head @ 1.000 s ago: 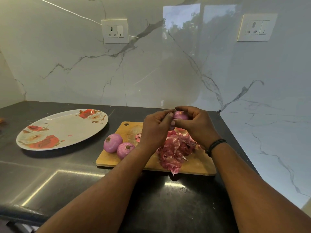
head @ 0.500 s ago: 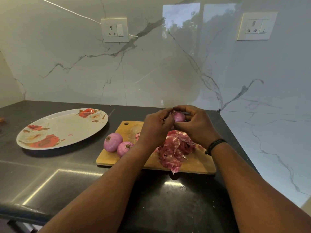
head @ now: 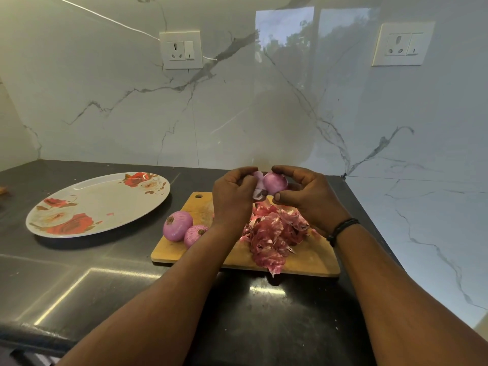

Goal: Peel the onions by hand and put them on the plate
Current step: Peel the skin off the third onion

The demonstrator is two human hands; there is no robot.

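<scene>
Both hands work above the cutting board (head: pixel 311 256): right hand (head: pixel 309 196) grips the onion (head: pixel 275 183), axis unclear; left hand (head: pixel 232 196) pinches its loosened skin (head: pixel 258 186).

No readable text or labels appear anywhere, seemingly.
</scene>
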